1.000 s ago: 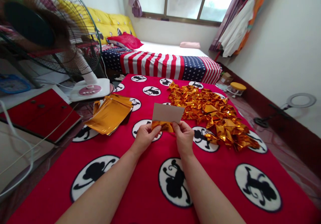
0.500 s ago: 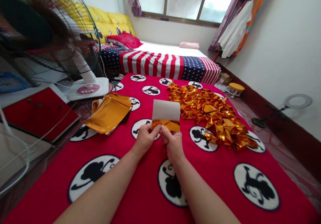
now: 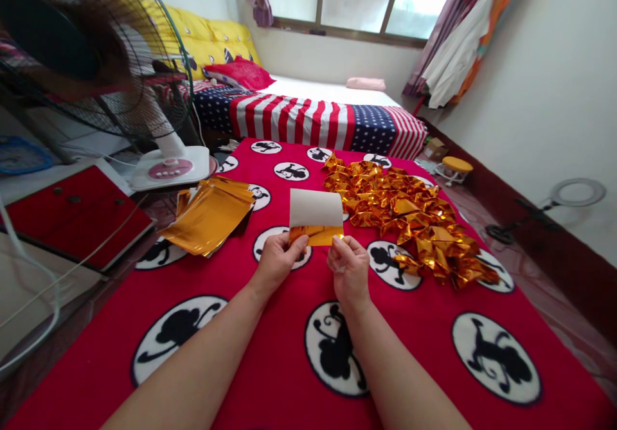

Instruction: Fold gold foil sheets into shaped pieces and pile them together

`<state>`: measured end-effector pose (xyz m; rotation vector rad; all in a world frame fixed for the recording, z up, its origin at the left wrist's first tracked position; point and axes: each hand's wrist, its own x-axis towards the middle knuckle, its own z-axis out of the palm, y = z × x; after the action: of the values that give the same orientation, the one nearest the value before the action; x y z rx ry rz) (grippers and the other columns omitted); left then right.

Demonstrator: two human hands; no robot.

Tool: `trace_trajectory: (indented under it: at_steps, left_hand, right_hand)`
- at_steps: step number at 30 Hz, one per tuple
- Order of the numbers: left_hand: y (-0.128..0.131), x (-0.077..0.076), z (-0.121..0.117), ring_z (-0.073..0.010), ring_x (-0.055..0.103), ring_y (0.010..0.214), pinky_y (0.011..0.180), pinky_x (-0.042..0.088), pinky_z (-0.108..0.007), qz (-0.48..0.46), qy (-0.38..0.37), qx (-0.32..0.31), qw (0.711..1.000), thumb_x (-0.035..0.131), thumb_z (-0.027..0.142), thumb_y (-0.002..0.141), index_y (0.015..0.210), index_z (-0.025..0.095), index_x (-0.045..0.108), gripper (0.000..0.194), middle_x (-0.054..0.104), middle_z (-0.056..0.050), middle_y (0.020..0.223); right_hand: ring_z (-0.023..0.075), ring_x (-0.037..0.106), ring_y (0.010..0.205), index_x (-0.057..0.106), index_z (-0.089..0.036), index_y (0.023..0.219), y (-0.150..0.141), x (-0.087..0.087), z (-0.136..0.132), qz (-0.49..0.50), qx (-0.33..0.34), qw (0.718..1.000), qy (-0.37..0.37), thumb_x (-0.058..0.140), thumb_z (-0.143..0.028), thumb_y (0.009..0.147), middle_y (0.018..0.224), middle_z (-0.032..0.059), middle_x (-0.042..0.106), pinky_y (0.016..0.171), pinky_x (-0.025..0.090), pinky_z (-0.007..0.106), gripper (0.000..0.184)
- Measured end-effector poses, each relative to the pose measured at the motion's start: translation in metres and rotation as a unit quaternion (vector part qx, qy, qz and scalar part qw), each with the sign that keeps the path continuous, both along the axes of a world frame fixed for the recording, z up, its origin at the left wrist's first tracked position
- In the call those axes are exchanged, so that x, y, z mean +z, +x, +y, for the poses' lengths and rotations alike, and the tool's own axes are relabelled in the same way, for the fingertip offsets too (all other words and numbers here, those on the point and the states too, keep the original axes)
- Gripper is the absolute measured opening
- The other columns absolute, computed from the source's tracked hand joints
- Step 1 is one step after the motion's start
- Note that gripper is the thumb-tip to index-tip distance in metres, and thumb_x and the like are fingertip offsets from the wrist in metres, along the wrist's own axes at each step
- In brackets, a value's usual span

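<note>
My left hand (image 3: 279, 259) and my right hand (image 3: 349, 265) both pinch the lower edge of a sheet of gold foil paper (image 3: 315, 218), held upright above the red blanket (image 3: 270, 340). The sheet's white back faces me, with a narrow gold strip folded up along its bottom. A stack of flat gold foil sheets (image 3: 209, 215) lies to the left of my hands. To the right, a pile of several folded gold foil pieces (image 3: 409, 218) stretches across the blanket.
A standing fan (image 3: 96, 57) with its white base (image 3: 168, 170) is at the left, beside a red-topped box (image 3: 72, 215). A bed with a stars-and-stripes cover (image 3: 313, 121) stands behind the blanket. A ring-light stand (image 3: 554, 205) and a small yellow-lidded container (image 3: 453, 170) sit on the floor at right.
My right hand slid left along the sheet's bottom edge, then back right to its corner. The folded gold strip along the bottom now lies flatter and straighter. The sheet stays upright.
</note>
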<state>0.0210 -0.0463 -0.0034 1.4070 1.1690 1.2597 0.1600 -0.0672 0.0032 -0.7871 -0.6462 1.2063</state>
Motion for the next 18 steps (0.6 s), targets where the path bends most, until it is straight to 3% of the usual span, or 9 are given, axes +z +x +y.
trace_trajectory:
  at_steps: [6, 10, 12, 14, 18]
  left_hand:
    - [-0.004, -0.001, 0.007, -0.0065, 0.037, 0.045, 0.044, 0.026, -0.020, -0.072, -0.002, 0.015, 0.997, 0.066, 0.044, 0.080, 0.054, 0.015, 0.056, 0.040, 0.044, 0.003, 0.048]
    - [-0.011, 0.000, 0.016, -0.0048, 0.029, 0.040, 0.039, 0.018, -0.019, -0.208, -0.024, 0.101, 0.973, 0.065, 0.048, 0.080, 0.060, 0.017, 0.050, 0.039, 0.038, 0.007, 0.047]
    - [-0.011, 0.001, 0.017, -0.0051, 0.031, 0.042, 0.039, 0.021, -0.018, -0.222, -0.010, 0.120, 0.968, 0.064, 0.049, 0.080, 0.061, 0.017, 0.049, 0.040, 0.039, 0.007, 0.048]
    - [-0.007, 0.001, 0.013, -0.0058, 0.035, 0.043, 0.041, 0.025, -0.019, -0.182, -0.009, 0.077, 0.980, 0.062, 0.053, 0.081, 0.059, 0.017, 0.052, 0.044, 0.043, 0.005, 0.049]
    - [0.007, 0.003, -0.001, -0.0097, 0.046, 0.049, 0.046, 0.033, -0.021, -0.084, -0.013, -0.099, 0.992, 0.070, 0.055, 0.073, 0.063, 0.015, 0.061, 0.042, 0.053, 0.001, 0.053]
  right_hand:
    - [0.0042, 0.031, 0.038, 0.040, -0.020, 0.057, 0.001, 0.002, 0.000, 0.013, -0.005, 1.000, 0.002, 0.076, -0.031, 0.068, 0.046, -0.0097, 0.038, 0.039, 0.022, 0.020, 0.039]
    - [0.0043, 0.037, 0.041, 0.041, -0.020, 0.060, 0.011, 0.003, 0.005, 0.077, -0.048, 0.996, 0.007, 0.079, -0.026, 0.064, 0.049, -0.0098, 0.043, 0.041, 0.029, 0.018, 0.038]
    - [0.0049, 0.046, 0.047, 0.045, -0.020, 0.064, 0.013, 0.003, 0.007, 0.105, -0.066, 0.992, 0.002, 0.081, -0.023, 0.061, 0.056, -0.0088, 0.052, 0.044, 0.036, 0.016, 0.036]
    - [0.0071, 0.056, 0.055, 0.052, -0.021, 0.070, 0.011, 0.003, 0.008, 0.102, -0.060, 0.993, -0.011, 0.081, -0.025, 0.060, 0.067, -0.0065, 0.061, 0.050, 0.044, 0.018, 0.031]
    - [0.0102, 0.060, 0.063, 0.056, -0.021, 0.072, -0.002, 0.000, 0.003, 0.047, -0.005, 0.999, 0.003, 0.078, -0.030, 0.068, 0.073, -0.0037, 0.063, 0.060, 0.050, 0.022, 0.024]
